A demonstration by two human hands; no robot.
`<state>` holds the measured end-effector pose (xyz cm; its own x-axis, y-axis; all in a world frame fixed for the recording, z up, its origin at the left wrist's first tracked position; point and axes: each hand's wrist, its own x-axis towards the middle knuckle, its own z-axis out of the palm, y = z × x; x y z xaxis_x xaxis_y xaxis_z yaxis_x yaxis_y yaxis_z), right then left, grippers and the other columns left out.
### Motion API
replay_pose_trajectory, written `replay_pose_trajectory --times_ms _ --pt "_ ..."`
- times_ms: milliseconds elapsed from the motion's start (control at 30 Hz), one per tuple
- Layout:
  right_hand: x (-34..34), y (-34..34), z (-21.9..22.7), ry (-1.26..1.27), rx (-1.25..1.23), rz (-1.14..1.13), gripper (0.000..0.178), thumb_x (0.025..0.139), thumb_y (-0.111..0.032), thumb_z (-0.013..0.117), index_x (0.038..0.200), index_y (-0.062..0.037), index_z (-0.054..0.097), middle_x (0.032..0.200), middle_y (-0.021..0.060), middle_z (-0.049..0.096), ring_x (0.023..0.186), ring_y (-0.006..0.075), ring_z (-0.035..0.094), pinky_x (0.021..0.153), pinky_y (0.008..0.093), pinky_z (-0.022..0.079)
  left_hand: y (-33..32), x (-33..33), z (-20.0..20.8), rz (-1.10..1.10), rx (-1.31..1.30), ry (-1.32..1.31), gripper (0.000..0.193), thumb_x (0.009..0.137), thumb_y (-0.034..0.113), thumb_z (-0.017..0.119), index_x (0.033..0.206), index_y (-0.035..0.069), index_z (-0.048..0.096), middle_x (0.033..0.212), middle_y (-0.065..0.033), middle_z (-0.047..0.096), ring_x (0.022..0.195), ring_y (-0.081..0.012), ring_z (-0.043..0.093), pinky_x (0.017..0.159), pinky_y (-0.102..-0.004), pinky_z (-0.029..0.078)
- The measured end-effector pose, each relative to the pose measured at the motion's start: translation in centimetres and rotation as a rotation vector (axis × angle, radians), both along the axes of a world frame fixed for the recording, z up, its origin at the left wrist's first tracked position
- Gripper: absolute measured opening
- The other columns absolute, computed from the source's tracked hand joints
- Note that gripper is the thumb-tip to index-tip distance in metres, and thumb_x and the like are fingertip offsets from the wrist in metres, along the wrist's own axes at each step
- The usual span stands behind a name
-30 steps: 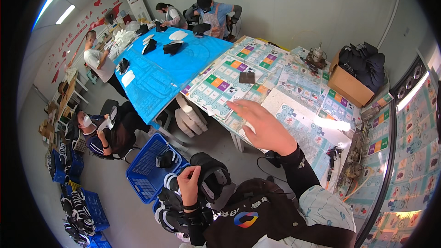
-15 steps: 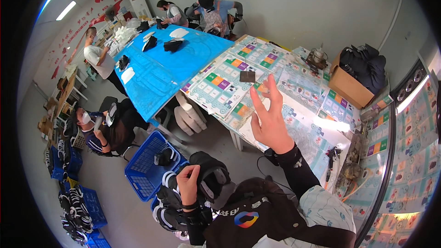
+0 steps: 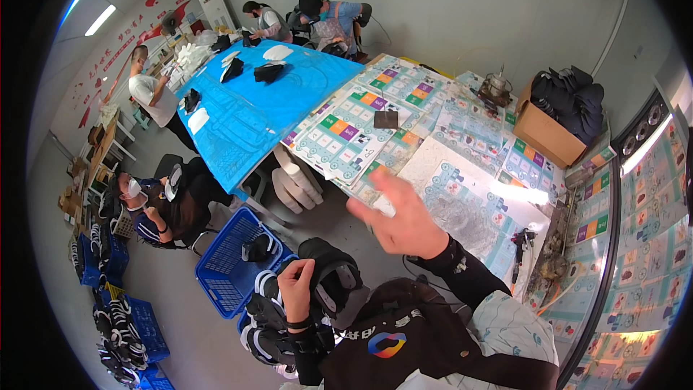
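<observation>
My left hand [image 3: 296, 290] is closed, its fingers curled together, beside a dark padded piece [image 3: 333, 274] that looks like footwear. Whatever those fingers pinch, if anything, is hidden. My right hand [image 3: 406, 220] is in the air in front of the paper-covered table [image 3: 422, 166]. Its fingers are apart, slightly smeared by motion, and nothing shows in them. Below and left of my left hand is a heap of black-and-white shoe-like items [image 3: 271, 321]. Lying on the table is a small dark square block [image 3: 386, 120].
A blue basket [image 3: 216, 278] with a black item in it stands left of me. Beyond is a blue-covered table [image 3: 245, 126] with black and white pieces. Several other people work around it. A cardboard box [image 3: 548, 130] of dark pieces and a black hand tool [image 3: 521, 249] are at right.
My right hand has dropped and moved left, from over the table to its near edge. My left hand looks unmoved. The seated person at left has lowered a grey piece from view.
</observation>
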<state>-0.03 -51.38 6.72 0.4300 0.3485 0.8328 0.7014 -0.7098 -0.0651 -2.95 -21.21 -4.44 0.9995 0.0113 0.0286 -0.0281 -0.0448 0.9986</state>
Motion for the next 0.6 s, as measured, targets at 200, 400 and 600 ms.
replay_pose_trajectory --times_ms 200,400,600 --pt "1.0 -0.7 -0.7 0.28 0.499 -0.218 0.076 0.079 0.014 0.053 0.153 0.0184 0.034 0.167 0.0323 0.028 0.137 0.0473 0.051 0.113 0.0448 0.048 0.6 -0.5 -0.1 0.023 0.015 -0.006 0.014 0.1 0.009 0.074 0.103 -0.005 0.075 0.089 0.0006 0.072 0.082 -0.0055 0.06 0.075 -0.0212 0.046" --pt "-0.1 -1.0 -3.1 0.508 0.251 -0.073 0.075 0.086 0.001 0.061 0.157 0.0033 0.04 0.164 0.0227 0.038 0.139 0.0398 0.052 0.114 0.0442 0.046 0.0 0.2 -0.3 0.008 0.015 0.0 0.014 0.099 0.009 0.074 0.101 -0.005 0.075 0.085 0.002 0.07 0.079 -0.0042 0.057 0.071 -0.0208 0.043" --pt "-2.7 1.0 -6.2 0.731 -0.061 0.19 0.086 0.085 -0.03 0.082 0.161 -0.0183 0.042 0.162 0.0215 0.039 0.135 0.0431 0.051 0.112 0.0474 0.048 -4.1 4.2 1.5 -0.164 0.223 -0.023 0.017 0.1 0.013 0.072 0.103 -0.004 0.076 0.085 -0.0021 0.073 0.079 -0.0075 0.061 0.072 -0.0247 0.048"
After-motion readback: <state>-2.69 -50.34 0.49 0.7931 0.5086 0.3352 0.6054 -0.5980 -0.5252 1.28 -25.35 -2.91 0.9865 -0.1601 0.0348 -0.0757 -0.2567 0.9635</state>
